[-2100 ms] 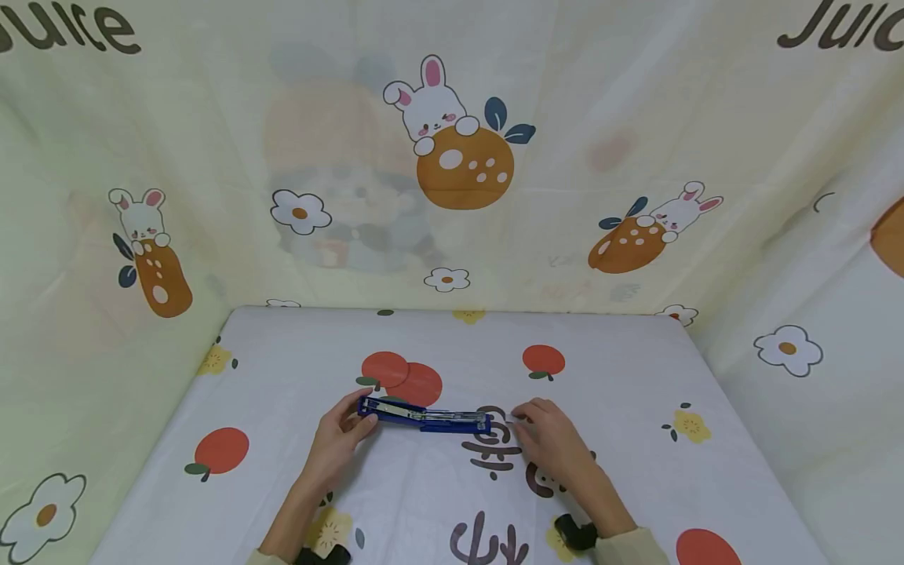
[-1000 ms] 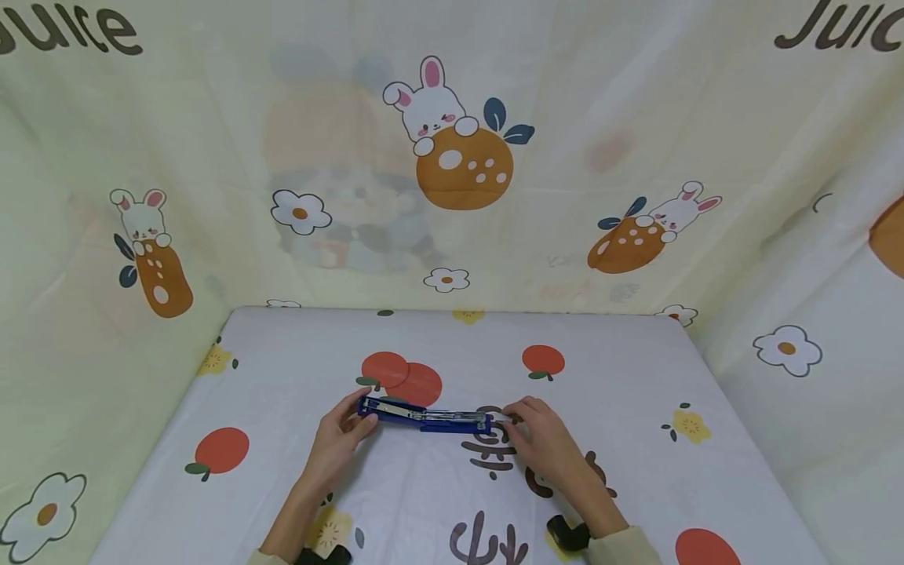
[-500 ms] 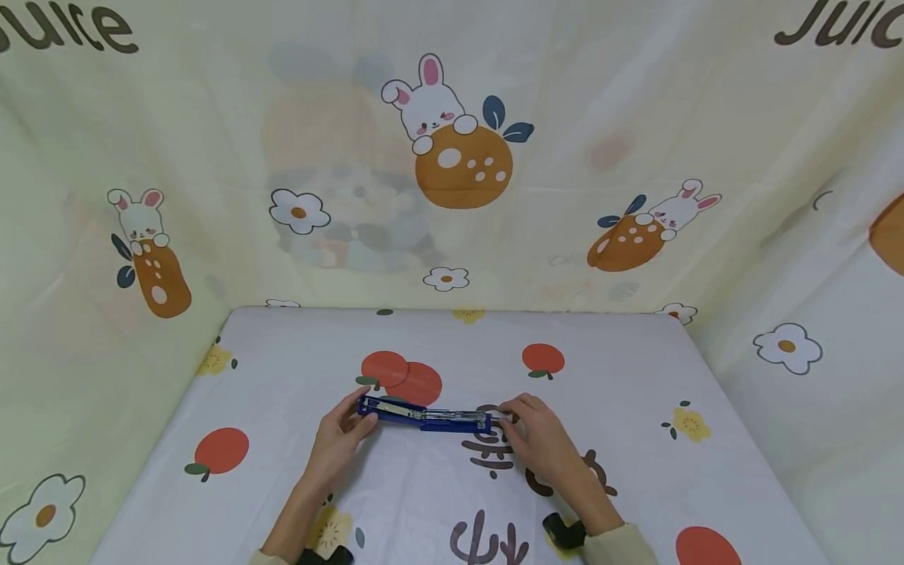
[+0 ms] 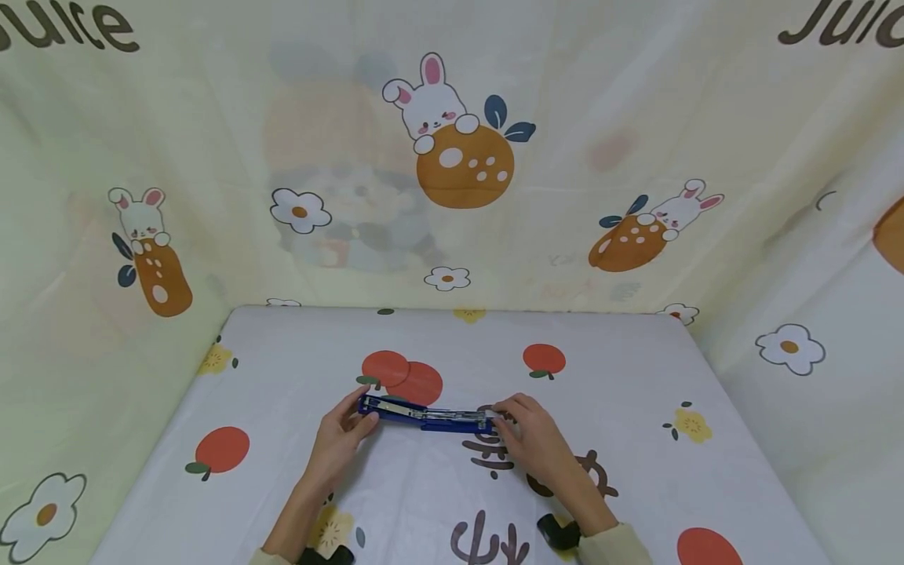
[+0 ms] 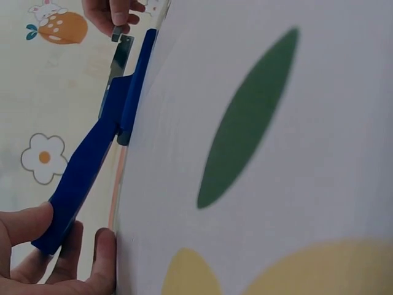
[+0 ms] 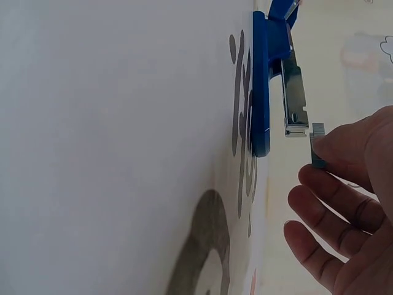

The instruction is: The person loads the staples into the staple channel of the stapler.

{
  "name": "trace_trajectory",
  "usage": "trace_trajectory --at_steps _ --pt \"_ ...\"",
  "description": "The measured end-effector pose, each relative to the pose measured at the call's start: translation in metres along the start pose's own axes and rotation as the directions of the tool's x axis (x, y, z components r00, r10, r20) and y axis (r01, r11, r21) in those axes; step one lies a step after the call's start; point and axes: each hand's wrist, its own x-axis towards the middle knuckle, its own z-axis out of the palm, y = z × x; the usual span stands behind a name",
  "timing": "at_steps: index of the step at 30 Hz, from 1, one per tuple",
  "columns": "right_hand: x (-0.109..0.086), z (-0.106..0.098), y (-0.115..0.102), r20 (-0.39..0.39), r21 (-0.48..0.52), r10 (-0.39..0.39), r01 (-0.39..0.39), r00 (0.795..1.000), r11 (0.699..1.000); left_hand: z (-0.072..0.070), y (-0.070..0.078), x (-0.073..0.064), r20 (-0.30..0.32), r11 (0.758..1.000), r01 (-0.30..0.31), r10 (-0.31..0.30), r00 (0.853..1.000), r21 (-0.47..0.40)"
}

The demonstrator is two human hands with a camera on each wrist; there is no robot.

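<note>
A blue stapler (image 4: 457, 428) is spread wide with its top cover swung back to the left and its metal magazine (image 6: 294, 92) exposed. My left hand (image 4: 341, 433) pinches the end of the cover between thumb and fingers, as the left wrist view also shows. Between the thumb and forefinger of my right hand (image 4: 537, 435) is a short strip of staples (image 6: 318, 128). In the right wrist view the strip sits right by the magazine's front end, above the level of the blue base (image 6: 261, 86). The other right fingers are loosely bent below it.
A white cloth printed with red fruit (image 4: 544, 359), yellow flowers and dark lettering covers the table (image 4: 621, 353). Patterned cream curtains (image 4: 318, 133) hang behind it and at both sides. Black wrist-camera mounts (image 4: 559, 534) sit at the wrists.
My right hand has moved left, bringing the staple strip up to the stapler's right end. The left hand and the stapler have stayed in place.
</note>
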Motion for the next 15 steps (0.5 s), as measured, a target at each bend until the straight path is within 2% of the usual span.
trace_trajectory --at_steps 15 --pt "0.0065 0.0065 -0.0060 0.004 0.002 -0.036 0.036 0.999 0.999 0.0002 -0.0021 -0.0003 -0.007 1.000 -0.002 0.003 1.000 0.029"
